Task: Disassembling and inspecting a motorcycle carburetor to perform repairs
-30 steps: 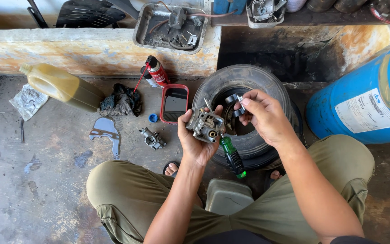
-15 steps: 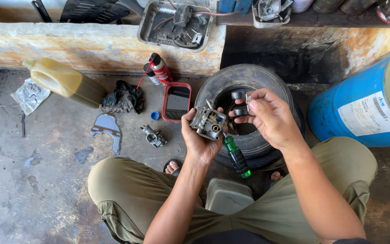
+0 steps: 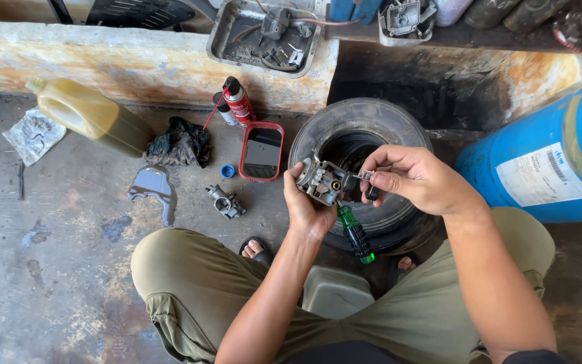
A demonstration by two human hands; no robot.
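My left hand [image 3: 308, 205] holds a grey metal carburettor body [image 3: 321, 180] over a small black tyre [image 3: 345, 138], with a green-handled screwdriver [image 3: 355, 232] hanging down from the same grip. My right hand [image 3: 412, 178] pinches a small dark part [image 3: 365, 185] against the carburettor's right side. I sit cross-legged in olive trousers, knees either side of the tyre.
A second carburettor piece [image 3: 225, 202], a shiny metal cover [image 3: 153, 185], a blue cap [image 3: 228, 171], a red-rimmed tray [image 3: 261, 152], a red spray can [image 3: 238, 101], a black rag [image 3: 180, 143] and a yellow oil jug [image 3: 89, 114] lie on the concrete. A blue drum [image 3: 547, 158] stands right. A parts tray [image 3: 264, 30] sits on the ledge.
My right hand has brought the small part down from above the tyre to the carburettor's side. The left hand keeps the carburettor nearly still.
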